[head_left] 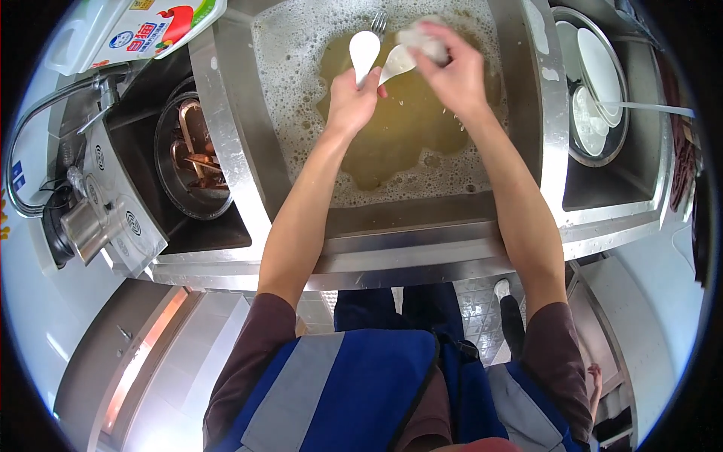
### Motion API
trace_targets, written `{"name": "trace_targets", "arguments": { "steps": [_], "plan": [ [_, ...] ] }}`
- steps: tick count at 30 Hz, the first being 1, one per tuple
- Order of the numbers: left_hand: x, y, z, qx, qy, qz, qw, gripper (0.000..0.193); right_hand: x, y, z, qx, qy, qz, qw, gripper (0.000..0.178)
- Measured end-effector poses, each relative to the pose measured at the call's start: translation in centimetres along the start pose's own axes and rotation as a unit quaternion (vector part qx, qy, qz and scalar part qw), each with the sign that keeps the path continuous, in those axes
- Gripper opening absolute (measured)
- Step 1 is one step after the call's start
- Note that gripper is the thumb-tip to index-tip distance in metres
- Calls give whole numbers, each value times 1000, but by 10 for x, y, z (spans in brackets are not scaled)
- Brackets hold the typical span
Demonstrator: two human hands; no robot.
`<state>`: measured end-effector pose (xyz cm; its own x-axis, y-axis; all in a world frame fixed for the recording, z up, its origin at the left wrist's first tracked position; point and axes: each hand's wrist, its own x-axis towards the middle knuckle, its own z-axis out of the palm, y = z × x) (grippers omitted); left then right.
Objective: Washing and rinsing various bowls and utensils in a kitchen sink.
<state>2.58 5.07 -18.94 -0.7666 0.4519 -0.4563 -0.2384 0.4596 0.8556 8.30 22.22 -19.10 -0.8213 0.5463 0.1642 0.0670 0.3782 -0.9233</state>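
My left hand (352,104) is closed round the handles of several pieces of cutlery above the soapy water (399,143) of the middle sink. Among them are a white spoon (364,51) with its bowl pointing away from me, a second white spoon (398,62) angled to the right, and a metal fork (379,22) whose tines show behind the first. In my right hand (461,75) is a pale, crumpled scrubbing pad or cloth (423,41), smeared by motion. It is right beside the second spoon's bowl; whether they touch I cannot tell.
Left basin: a metal bowl (167,181) of brown utensils, near a curved faucet (109,94) and a white jug (151,34). Right basin: a bowl (595,160) with white dishes (600,68). The sink's front edge (407,264) runs under my forearms. Another person's shoe (502,288) shows behind.
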Motion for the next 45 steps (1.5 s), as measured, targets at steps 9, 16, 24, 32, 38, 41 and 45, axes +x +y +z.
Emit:
{"name": "trace_targets", "arguments": {
  "steps": [9, 16, 24, 32, 38, 41, 45],
  "plan": [
    [-3, 3, 14, -44, 17, -10, 999, 16, -8, -16, 4, -276, -178, 34, 944, 28],
    [-1, -2, 14, 32, 45, 39, 998, 27, -8, -11, 2, -242, -199, 64, 948, 27],
    [-1, 4, 8, 91, 44, 70, 992, 30, -5, -1, 0, -205, -187, 95, 956, 24],
    [-1, 0, 11, 109, 43, 95, 989, 28, -7, -11, 7, -188, -224, 83, 953, 18],
    [-1, -4, 17, 61, 49, 117, 990, 28, -2, -25, -1, -288, -225, 82, 927, 26],
    [1, -2, 14, 36, 43, 116, 992, 30, -7, -12, -2, -120, -237, -15, 964, 31],
    [-2, 6, 25, 20, 6, 58, 998, 27, 2, -6, -17, -218, -175, 67, 958, 32]
  ]
}}
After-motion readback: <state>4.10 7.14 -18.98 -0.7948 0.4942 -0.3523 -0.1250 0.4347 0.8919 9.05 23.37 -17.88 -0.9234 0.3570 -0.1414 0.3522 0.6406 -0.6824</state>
